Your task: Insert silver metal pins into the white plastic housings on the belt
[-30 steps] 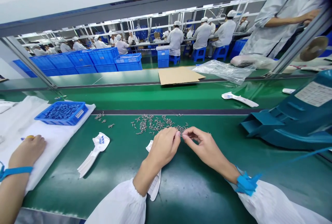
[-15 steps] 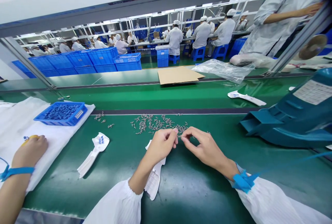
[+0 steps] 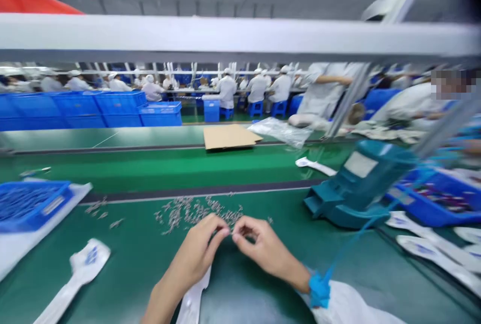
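My left hand [image 3: 199,251] and my right hand [image 3: 265,251] meet almost tip to tip over the green work surface [image 3: 150,269]. Thumb and forefinger are pinched together on each; whatever lies between them is too small and blurred to name. Just beyond the fingers, small metal pieces [image 3: 175,216], possibly screws, lie scattered. Partly hidden beneath my left hand and forearm is a white, handle-shaped plastic part [image 3: 192,304]. A similar white part [image 3: 80,269] with blue marks rests farther left.
At left, a blue tray [image 3: 62,199] of small blue pieces sits on white sheeting. To the right stand a teal holder [image 3: 353,189], a blue bin [image 3: 432,209] and several white parts [image 3: 432,259]. Cardboard [image 3: 229,136] lies beyond the green belt. Co-workers sit farther back.
The view has swung up and to the right, bringing the blue bin and more white parts in. A co-worker's hand at left has left view. My fingertips have come closer together.
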The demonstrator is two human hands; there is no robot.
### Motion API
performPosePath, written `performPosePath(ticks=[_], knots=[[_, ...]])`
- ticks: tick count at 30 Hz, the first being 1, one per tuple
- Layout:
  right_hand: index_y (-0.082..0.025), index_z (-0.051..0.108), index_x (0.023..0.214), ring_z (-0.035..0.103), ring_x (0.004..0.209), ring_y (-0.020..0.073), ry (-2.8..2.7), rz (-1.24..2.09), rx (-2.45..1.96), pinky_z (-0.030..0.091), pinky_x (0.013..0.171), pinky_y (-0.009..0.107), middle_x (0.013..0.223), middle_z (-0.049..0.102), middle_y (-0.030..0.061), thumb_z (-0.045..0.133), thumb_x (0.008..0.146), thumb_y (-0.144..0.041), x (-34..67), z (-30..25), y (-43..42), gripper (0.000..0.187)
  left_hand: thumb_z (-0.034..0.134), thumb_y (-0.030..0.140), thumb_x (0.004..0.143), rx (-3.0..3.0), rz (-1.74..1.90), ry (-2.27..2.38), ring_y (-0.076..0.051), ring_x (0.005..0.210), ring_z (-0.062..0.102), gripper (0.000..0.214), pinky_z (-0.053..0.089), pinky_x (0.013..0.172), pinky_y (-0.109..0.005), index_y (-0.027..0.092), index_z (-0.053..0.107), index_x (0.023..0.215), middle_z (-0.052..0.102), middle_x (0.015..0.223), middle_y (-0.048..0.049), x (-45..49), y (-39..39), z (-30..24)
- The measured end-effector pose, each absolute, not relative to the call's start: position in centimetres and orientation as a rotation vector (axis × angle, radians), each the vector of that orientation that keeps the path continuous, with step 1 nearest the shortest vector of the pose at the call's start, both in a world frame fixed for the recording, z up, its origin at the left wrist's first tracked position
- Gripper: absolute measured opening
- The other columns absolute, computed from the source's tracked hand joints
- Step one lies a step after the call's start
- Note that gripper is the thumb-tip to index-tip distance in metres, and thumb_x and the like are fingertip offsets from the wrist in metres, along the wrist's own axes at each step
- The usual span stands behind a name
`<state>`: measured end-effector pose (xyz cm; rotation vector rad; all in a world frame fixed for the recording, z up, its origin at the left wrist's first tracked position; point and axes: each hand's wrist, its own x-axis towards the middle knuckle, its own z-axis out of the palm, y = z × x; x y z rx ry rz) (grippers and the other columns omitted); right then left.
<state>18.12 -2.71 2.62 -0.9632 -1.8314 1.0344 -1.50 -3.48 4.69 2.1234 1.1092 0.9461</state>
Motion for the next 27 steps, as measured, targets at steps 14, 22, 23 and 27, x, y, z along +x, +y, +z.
performPosePath(ticks=[14, 22, 23, 27], knots=[[-0.019, 0.056, 0.078, 0.049, 0.064, 0.019, -2.445, -0.604, -0.74, 0.037, 0.06, 0.032, 0.071, 0.059, 0.0032, 0.041, 0.096, -0.013, 18.4, 4.9, -1.8, 0.024, 0.02, 0.074, 0.086, 1.659, 0.885, 1.375, -0.019, 0.06, 0.052, 0.057, 0.04, 0.06, -0.032, 0.025, 0.041, 0.067, 0.052, 0.062, -0.0008, 1.7, -2.3, 2.3], [-0.019, 0.057, 0.084, 0.056, 0.074, 0.0187, -2.506, -0.162, -0.992, 0.043, 0.068, 0.03, 0.081, 0.063, 0.0043, 0.053, 0.088, -0.012, 20.6, 9.1, -0.4, 0.009, 0.03, 0.069, 0.088, 1.776, 0.877, 1.286, -0.021, 0.062, 0.059, 0.054, 0.042, 0.056, -0.03, 0.022, 0.052, 0.073, 0.057, 0.062, -0.0016, 2.3, -0.4, 6.1], [-0.019, 0.057, 0.086, 0.057, 0.074, 0.0179, -2.454, -0.098, -1.04, 0.044, 0.068, 0.028, 0.083, 0.063, 0.0037, 0.054, 0.088, -0.011, 20.9, 9.6, -0.4, 0.009, 0.032, 0.064, 0.09, 1.83, 0.912, 1.279, -0.021, 0.067, 0.061, 0.05, 0.044, 0.061, -0.03, 0.021, 0.057, 0.083, 0.062, 0.07, -0.003, 2.2, -0.5, 6.7], [-0.019, 0.057, 0.086, 0.06, 0.07, 0.0142, -2.34, 0.033, -1.119, 0.045, 0.062, 0.023, 0.081, 0.065, 0.0006, 0.055, 0.085, -0.01, 21.7, 10.9, -0.6, 0.01, 0.042, 0.045, 0.094, 2.051, 0.956, 1.192, -0.02, 0.085, 0.065, 0.03, 0.046, 0.072, -0.03, 0.025, 0.06, 0.107, 0.07, 0.097, -0.0045, 2.2, -1.1, 8.4]])
